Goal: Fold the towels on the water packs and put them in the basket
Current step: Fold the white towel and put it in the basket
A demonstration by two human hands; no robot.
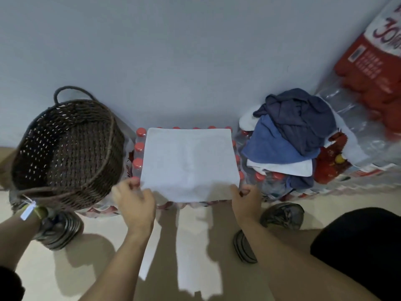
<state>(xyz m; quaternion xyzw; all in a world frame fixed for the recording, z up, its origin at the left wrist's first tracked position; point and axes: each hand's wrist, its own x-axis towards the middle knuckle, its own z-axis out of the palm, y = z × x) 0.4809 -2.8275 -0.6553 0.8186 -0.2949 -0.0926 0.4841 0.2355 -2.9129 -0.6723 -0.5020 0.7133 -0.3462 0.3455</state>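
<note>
Both hands, left (135, 202) and right (247, 199), pinch the flat white towel's (189, 164) near corners

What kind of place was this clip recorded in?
Probably a storeroom or a spare corner of a home: shrink-wrapped water packs stacked on a bare floor against a plain wall, serving as a makeshift table, with a wicker basket beside them.
</note>
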